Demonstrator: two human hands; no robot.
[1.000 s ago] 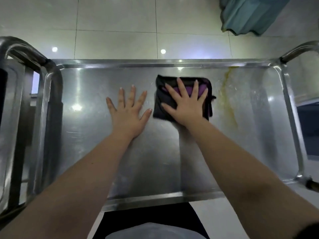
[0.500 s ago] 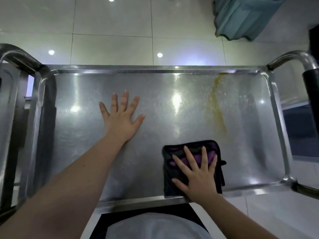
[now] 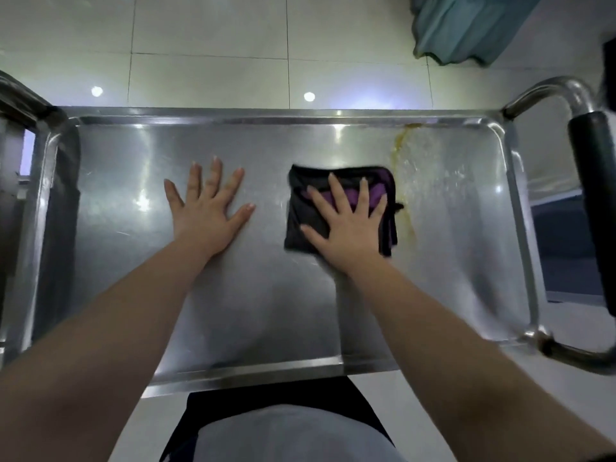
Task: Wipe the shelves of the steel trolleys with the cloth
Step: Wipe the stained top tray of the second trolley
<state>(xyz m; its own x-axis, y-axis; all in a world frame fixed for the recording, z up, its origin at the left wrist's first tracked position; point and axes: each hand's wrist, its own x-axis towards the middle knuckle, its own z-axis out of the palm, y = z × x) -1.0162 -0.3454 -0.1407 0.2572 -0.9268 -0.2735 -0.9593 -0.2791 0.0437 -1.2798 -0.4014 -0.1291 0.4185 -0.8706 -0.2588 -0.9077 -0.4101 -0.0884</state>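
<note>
while the right grip [image 3: 350,228] lies flat on the cloth [image 3: 300,228], its fingers are straight and fanned apart, pressing the fabric down onto the shelf [image 3: 266,295] rather than pinching it. the cloth is a folded dark square with purple showing between the fingers, and it sits on the top shelf of the steel trolley [image 3: 233,115], a little right of the middle and nearer the far rim than the near one. its right edge lies just beside a thin yellowish streak [image 3: 398,145] that runs from the far rim down past the cloth. the patch right of that streak looks mottled (possibly a wet smear, though glare makes this hard to judge).

the left grip [image 3: 208,215] rests palm down on bare steel to the left of the cloth, apart from it, with fingers straight and spread and nothing under them.

at the right end a curved steel handle [image 3: 550,91] rises from the trolley, carrying a black sleeve [image 3: 593,181]. another steel frame [image 3: 20,105] stands against the left end. beyond the far rim is a pale tiled floor [image 3: 206,28], with teal fabric [image 3: 466,25] at the upper right.
</note>
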